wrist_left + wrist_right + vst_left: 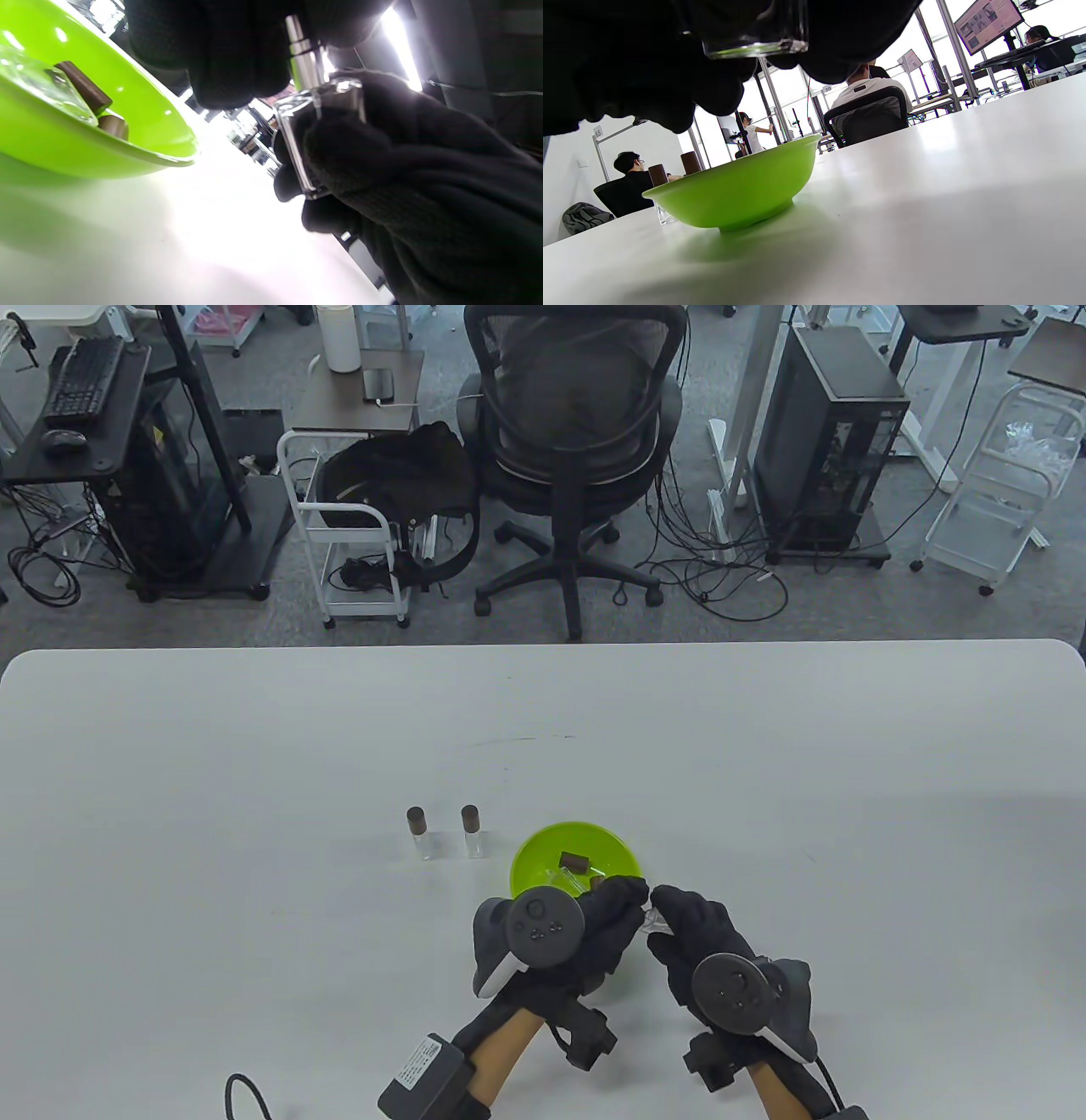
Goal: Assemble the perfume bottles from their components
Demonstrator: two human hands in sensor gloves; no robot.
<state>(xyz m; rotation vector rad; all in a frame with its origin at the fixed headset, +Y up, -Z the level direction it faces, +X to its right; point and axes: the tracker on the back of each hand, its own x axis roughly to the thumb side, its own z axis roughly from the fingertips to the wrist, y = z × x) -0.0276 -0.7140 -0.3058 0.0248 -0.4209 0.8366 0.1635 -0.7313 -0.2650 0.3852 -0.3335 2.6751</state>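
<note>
Table view: both gloved hands meet just right of the green bowl (pixel 543 848) near the front of the white surface (pixel 254 780). Left hand (pixel 594 929) and right hand (pixel 691 937) close their fingers on a small clear glass bottle (pixel 653 918) held between them, above the surface. Bowl holds a brown cap (pixel 573 862) and clear glass parts. Two capped bottles (pixel 417 833) (pixel 473 831) stand upright left of the bowl, side by side, apart.

Left wrist view: left fingers (pixel 237 63) pinch a silver sprayer stem (pixel 302 59) seated at the bottle's (pixel 297 140) neck; right fingers (pixel 382 161) wrap the glass body.

Right wrist view: bottle base (pixel 755 46) visible between dark fingers at top, hanging above the surface; bowl (pixel 734 190) just beyond, two brown caps behind it.
</note>
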